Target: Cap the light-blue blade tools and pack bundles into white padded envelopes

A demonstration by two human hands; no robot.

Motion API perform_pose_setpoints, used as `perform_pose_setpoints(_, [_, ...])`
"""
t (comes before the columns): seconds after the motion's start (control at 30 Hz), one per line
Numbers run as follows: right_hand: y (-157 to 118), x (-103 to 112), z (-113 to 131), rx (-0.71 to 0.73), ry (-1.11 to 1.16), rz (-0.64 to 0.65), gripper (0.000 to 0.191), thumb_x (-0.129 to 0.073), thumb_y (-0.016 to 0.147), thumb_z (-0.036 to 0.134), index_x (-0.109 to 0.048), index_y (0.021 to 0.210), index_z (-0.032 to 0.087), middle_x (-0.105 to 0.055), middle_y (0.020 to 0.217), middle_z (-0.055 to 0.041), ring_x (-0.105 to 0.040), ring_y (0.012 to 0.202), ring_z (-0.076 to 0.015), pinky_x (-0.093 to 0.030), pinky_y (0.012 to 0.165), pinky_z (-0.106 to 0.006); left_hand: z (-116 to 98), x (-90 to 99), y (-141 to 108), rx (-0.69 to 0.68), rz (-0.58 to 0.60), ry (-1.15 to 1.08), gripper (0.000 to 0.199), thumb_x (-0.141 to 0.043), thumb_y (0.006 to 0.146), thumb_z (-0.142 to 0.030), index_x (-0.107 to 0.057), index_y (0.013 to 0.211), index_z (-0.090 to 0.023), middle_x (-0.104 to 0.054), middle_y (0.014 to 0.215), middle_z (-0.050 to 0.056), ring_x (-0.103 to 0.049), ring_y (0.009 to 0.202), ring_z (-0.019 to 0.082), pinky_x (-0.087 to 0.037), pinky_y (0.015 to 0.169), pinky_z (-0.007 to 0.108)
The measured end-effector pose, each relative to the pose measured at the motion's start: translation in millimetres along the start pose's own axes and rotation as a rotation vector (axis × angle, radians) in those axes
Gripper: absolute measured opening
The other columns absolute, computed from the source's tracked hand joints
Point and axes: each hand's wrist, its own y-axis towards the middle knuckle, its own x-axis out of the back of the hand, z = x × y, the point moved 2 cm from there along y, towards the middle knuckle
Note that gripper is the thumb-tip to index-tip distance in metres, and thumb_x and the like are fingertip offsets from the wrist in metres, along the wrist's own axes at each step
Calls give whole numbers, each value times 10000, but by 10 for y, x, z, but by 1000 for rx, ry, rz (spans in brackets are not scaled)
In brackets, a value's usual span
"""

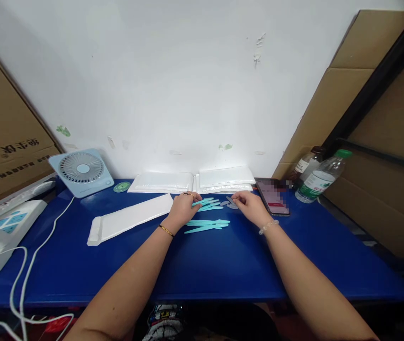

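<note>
Several turquoise sticks (207, 224) lie on the blue table (219, 265), in front of a second group of turquoise sticks (212, 205). My left hand (185, 207) is closed with its fingertips at the left ends of that rear group, pinching a turquoise piece. A few small greyish translucent pieces (224, 203) lie just right of the sticks. My right hand (250, 204) has thumb and finger pinched on one of these grey pieces. To the left of my left hand, a long white padded envelope (131, 220) lies slanted, its right end beside my wrist.
Stacks of white envelopes (162, 181) stand along the wall. A blue fan (81, 170), cables and a power strip (13, 227) are at left. A phone (273, 196), a green-capped bottle (320, 180) and a dark-capped bottle (306, 163) are at right.
</note>
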Motion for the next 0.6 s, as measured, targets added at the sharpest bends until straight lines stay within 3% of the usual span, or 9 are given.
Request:
perform_pose_setpoints(0.1, [17, 91, -105, 2, -173, -19, 131, -544, 761, 175, -669, 800, 176, -666, 794, -47, -597, 742, -174, -446, 718, -289, -84, 12, -50, -90, 128, 10, 238, -585, 779, -432, -656, 889, -233, -660, 946, 16, -587, 924, 194, -408, 790, 286])
perform_pose_setpoints(0.23, [15, -5, -161, 9, -201, 108, 86, -597, 748, 217, -659, 797, 183, -632, 809, -40, -580, 727, -163, -436, 681, -265, -167, -35, -104, -194, 320, 51, 273, -616, 742, -479, -674, 843, -231, -663, 863, 8, -589, 867, 185, -381, 779, 278])
perform_pose_setpoints(0.4, [3, -155, -145, 22, -228, 215, 62, -580, 766, 213, -630, 754, 180, -596, 824, -46, -567, 734, -161, -426, 675, -269, -155, -74, -93, -168, 328, 53, 178, -561, 804, -355, -657, 752, -215, -674, 766, -12, -591, 780, 156, -362, 701, 256])
perform_pose_setpoints(0.6, [-19, -46, -61, -27, -53, 243, 86, -566, 783, 245, -633, 783, 192, -634, 738, -15, -564, 655, -142, -411, 612, -252, -142, -83, -89, -149, 297, 39, 157, -591, 776, -359, -666, 803, -224, -683, 782, -13, -597, 778, 158, -355, 677, 254])
